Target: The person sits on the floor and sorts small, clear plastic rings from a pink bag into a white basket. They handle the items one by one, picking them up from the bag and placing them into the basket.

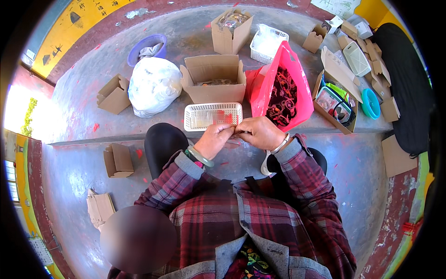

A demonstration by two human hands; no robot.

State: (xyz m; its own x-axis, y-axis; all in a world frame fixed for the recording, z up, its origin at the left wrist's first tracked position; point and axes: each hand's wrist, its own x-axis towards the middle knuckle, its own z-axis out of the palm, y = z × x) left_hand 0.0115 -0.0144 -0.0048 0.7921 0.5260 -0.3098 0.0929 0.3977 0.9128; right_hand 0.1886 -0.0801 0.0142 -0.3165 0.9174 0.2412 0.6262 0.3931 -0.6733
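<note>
"How tight is your grip?"

"Your left hand and your right hand meet at the fingertips, thumbs and fingers drawn in, with only narrow gaps. Whether they close on something, I can't tell; anything between them is too small and partly hidden by your fingers."

"And around them, what gets in your way?"

"Just beyond your fingertips sits a white basket with clear plastic and red pieces inside; your hands cover part of its near edge. An open cardboard box stands right behind it, hemming in the far side. A tall pink bag gapes to the right, full of dark and pinkish things, and a bulging white plastic bag slumps to the left of the box. Farther off, you have a purple basin with greyish cloth and a taller cardboard box."

"How are your arms set?"

"Your forearms slant inward in plaid sleeves, elbows out. Your wrists turn toward each other, a pale green bangle on the left, a light bracelet on the right."
</note>
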